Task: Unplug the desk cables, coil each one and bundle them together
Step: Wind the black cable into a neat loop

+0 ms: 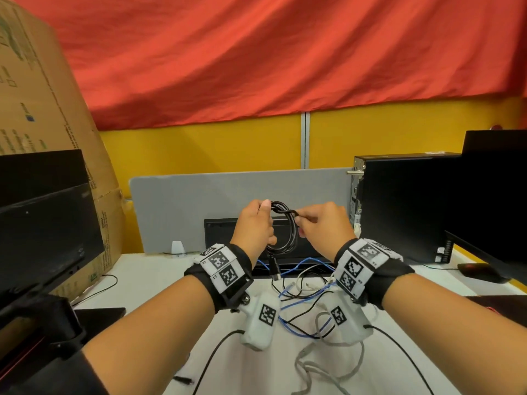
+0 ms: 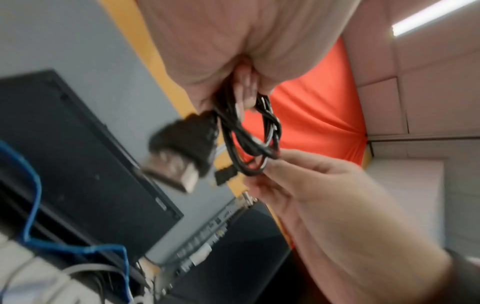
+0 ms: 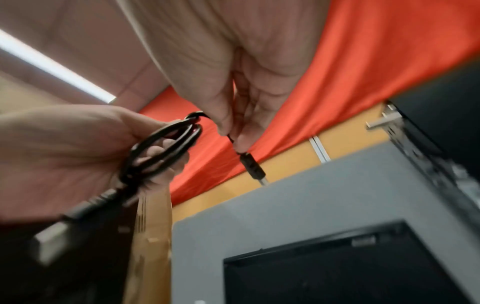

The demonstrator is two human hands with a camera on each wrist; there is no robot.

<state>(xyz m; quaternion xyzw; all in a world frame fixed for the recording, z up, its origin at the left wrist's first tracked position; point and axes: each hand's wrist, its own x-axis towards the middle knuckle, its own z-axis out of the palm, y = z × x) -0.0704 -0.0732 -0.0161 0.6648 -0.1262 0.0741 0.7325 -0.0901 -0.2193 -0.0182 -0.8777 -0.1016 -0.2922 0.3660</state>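
Observation:
A black cable (image 1: 285, 226) hangs in a coil of several loops above the desk, raised in front of the grey divider. My left hand (image 1: 255, 223) grips the top of the coil (image 2: 249, 142), fingers curled round the loops (image 3: 161, 148). One large plug (image 1: 274, 266) dangles below the coil (image 2: 179, 156). My right hand (image 1: 316, 223) pinches the cable's other end just behind a small plug (image 3: 253, 166), with the end wrapped across the coil's top. Loose blue (image 1: 296, 323), black and grey (image 1: 316, 369) cables lie tangled on the white desk (image 1: 159, 283) beneath my wrists.
A black computer tower (image 1: 405, 206) stands at the right, with a monitor edge (image 1: 490, 246) and a mouse (image 1: 482, 270) beyond it. A monitor (image 1: 45, 223) and a cardboard box (image 1: 42, 109) fill the left. A black device (image 1: 219, 232) sits against the grey divider (image 1: 185, 212).

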